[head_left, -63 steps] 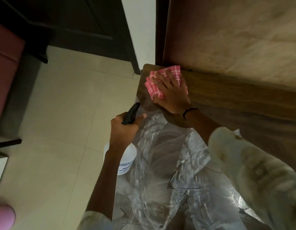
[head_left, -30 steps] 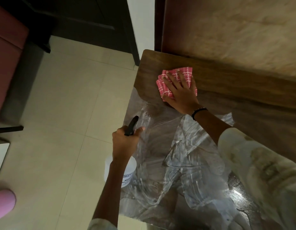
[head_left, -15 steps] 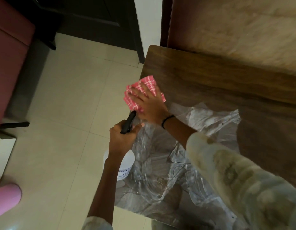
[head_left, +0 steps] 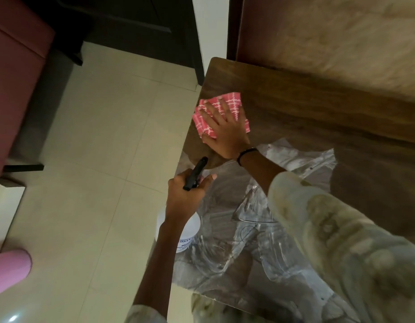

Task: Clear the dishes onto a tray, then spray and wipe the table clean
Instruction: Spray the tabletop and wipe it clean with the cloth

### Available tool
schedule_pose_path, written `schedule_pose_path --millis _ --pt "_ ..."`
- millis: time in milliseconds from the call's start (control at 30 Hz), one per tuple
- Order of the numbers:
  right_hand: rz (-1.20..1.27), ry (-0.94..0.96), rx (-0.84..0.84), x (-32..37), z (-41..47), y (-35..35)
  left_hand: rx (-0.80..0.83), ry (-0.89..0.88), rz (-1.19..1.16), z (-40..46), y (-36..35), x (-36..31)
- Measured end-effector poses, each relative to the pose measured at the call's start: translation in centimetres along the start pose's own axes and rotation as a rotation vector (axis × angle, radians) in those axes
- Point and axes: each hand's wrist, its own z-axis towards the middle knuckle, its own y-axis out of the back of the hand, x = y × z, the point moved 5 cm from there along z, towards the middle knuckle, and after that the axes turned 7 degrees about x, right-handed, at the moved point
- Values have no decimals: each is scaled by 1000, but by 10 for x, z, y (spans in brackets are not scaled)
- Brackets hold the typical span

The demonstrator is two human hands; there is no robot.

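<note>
My right hand (head_left: 225, 131) lies flat, fingers spread, pressing a pink checked cloth (head_left: 232, 101) onto the dark wooden table (head_left: 318, 117) near its left edge. My left hand (head_left: 185, 197) grips the black trigger head of a white spray bottle (head_left: 190, 231), held just beside the table's left edge, nozzle pointing toward the cloth. The near part of the table top shines with wet streaks (head_left: 239, 229). No dishes or tray are in view.
Pale floor tiles (head_left: 97, 159) spread to the left of the table. A dark red seat (head_left: 15, 78) stands at the far left, a dark door (head_left: 132, 24) behind. A pink object (head_left: 8, 269) lies at the lower left. A wooden panel (head_left: 330, 38) backs the table.
The cloth under my right hand slid from the table's back toward the left edge, then a little back up along that edge. My left hand kept the bottle in about the same place.
</note>
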Motion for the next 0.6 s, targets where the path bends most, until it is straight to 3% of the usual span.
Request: schedule_pose_path --millis 133,267,400,600 --pt "-48 213 -14 26 -40 -19 12 -41 25 -7 -15 -3" --pt "-98 290 -55 -15 -76 -17 37 -48 59 -13 -35 -6" --pt "-134 163 -18 -77 -60 0 78 -65 82 -19 -55 -10" --pt "11 -172 48 -175 -76 27 211 -80 78 -34 -98 -22"
